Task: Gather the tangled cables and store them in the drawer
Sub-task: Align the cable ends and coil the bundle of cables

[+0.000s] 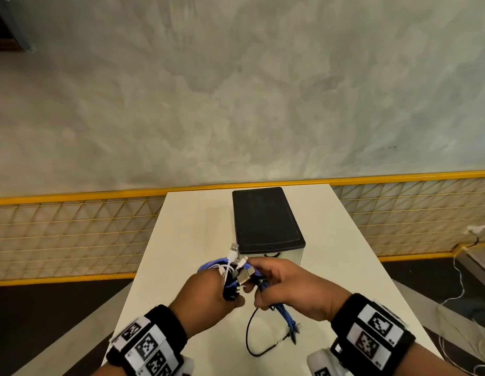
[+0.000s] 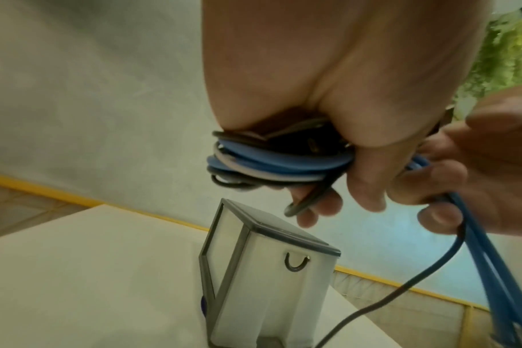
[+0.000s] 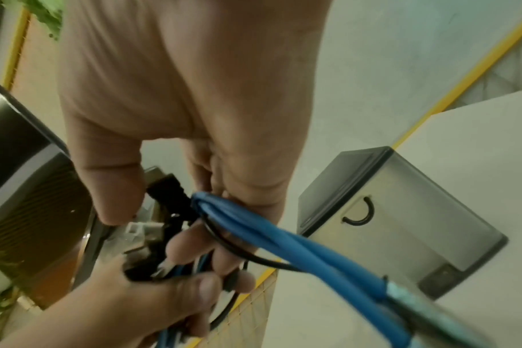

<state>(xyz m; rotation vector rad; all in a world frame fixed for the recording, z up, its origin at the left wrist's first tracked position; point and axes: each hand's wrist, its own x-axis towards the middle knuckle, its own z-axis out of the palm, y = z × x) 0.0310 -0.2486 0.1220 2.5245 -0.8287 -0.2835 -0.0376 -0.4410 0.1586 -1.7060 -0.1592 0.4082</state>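
Note:
A tangled bundle of blue, white and black cables (image 1: 230,271) hangs above the white table (image 1: 181,240), held between both hands. My left hand (image 1: 208,293) grips the coiled loops (image 2: 271,164). My right hand (image 1: 284,286) holds the blue strands (image 3: 271,233) and a black cable whose loop (image 1: 256,340) trails on the table. USB plugs stick up from the bundle. Just behind it stands the small drawer box (image 1: 267,221), black top, pale front with a black ring handle (image 2: 295,265), drawer pushed in.
A yellow mesh fence (image 1: 73,234) runs behind the table, under a grey wall. White cords (image 1: 458,291) lie on the dark floor to the right. The table's left and right edges are near both wrists.

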